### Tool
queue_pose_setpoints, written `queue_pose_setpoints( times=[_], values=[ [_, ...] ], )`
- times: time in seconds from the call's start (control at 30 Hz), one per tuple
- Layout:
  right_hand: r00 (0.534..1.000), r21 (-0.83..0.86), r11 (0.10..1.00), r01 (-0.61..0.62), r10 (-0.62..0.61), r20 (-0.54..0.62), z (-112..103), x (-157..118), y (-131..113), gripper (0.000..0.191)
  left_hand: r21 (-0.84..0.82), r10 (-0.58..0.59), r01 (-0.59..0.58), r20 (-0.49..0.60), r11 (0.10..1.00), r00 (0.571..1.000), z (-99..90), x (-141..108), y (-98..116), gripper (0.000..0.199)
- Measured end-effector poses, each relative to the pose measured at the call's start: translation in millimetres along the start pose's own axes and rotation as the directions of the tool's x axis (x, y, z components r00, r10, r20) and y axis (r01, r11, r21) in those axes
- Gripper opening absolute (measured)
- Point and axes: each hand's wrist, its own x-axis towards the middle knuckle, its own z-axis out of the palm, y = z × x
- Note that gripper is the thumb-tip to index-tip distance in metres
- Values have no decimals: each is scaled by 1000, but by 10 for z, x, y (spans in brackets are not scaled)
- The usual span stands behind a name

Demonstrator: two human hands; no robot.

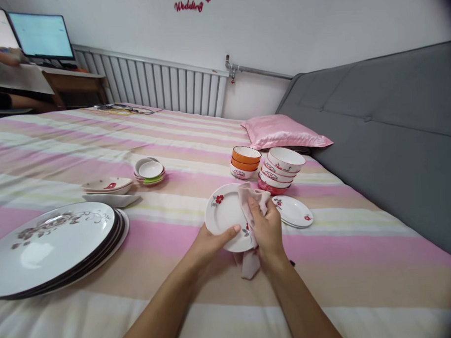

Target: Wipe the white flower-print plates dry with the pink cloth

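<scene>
A white plate (227, 211) with red flowers is held tilted above the bed, facing me. My left hand (215, 242) grips its lower left edge, thumb lying over the front and the fingers hidden behind. Wrapped round the plate's right rim is a pale pink cloth (245, 190), pinched in my right hand (266, 226); part of the cloth hangs below the plate. Just right of that hand, small matching plates (295, 211) lie stacked on the sheet. Behind them stand a stack of flowered bowls (286, 159) and a shorter stack with orange bowls (245, 158) on top.
Large oval plates (61, 239) are piled at the left. Beyond them sit boat-shaped dishes (107, 185) and small saucers (150, 169). A pink pillow (283, 130) rests by the grey headboard (386, 114). Cables (127, 109) lie near the radiator (152, 83). Another person's arm (1, 54) shows at a desk.
</scene>
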Motion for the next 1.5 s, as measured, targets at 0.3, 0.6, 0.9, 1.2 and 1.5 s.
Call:
queue_pose_setpoints(
  times=[0.3,0.6,0.9,1.2,1.5],
  values=[
    [982,-164,973,160,-139,129,-101,4,-175,26,61,19,-26,110,998,994,-139,20,-11,62],
    [919,-252,935,250,-148,364,-242,36,-271,23,159,-49,-2,312,987,949,-285,-2,31,66],
    [723,-249,921,299,-48,689,-327,32,-354,18,373,-297,121,460,920,837,-384,1,8,52],
    [616,-131,975,179,-7,788,-329,17,-369,16,249,-293,179,568,952,769,-363,-40,50,46],
    [987,161,974,-158,154,35,-179,170,-32,40,94,-76,55,242,994,967,-216,56,-44,53]
  ],
)
